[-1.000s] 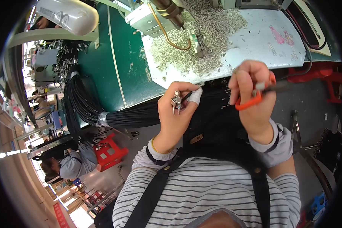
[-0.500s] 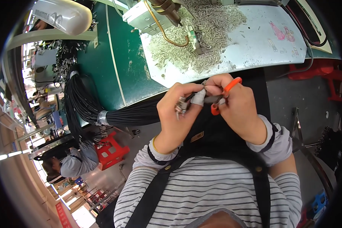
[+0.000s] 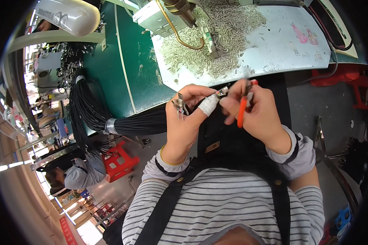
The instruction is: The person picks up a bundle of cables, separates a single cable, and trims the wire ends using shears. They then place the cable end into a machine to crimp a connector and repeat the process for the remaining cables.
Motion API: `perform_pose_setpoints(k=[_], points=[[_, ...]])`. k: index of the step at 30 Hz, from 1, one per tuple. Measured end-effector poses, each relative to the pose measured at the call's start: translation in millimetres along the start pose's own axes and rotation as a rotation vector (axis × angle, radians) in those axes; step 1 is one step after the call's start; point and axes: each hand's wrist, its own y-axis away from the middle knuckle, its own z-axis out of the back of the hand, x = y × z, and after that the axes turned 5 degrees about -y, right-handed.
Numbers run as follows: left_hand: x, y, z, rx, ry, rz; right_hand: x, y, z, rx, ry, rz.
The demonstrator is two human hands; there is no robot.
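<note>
My left hand pinches a small silvery metal connector between the index finger and a thumb wrapped in white tape. More small metal connectors stick out among its other fingers. Close beside it, my right hand is closed around orange-handled scissors; its fingertips are blurred and sit just apart from the connector. The scissors' blades are mostly hidden by the fingers. Both hands are above my dark apron, at the near edge of the work table.
Loose small metal pieces cover much of a white board, under a bench machine. A tied bundle of black cables lies left along the green table. Red stools and a seated person are farther off.
My right hand has drawn slightly away from the left, and the scissors have turned in it. The pinched connector now shows past the left thumb. The other connectors shifted in the left hand.
</note>
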Motion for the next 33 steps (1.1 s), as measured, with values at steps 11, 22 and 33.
perform_pose_setpoints(k=[11, 22, 33], points=[[-0.8, -0.3, -2.6, -0.035, -0.097, -0.159, -13.1, 12.6, -5.0, -0.03, 0.671, 0.119], [-11.6, -55.0, 17.7, 0.068, 0.343, 0.25, -5.2, -5.9, 4.4, -0.126, 0.039, -0.126], [-23.4, -95.1, 21.3, 0.045, 0.155, 0.337, 7.1, -87.7, 11.9, -0.171, 0.251, 0.111]])
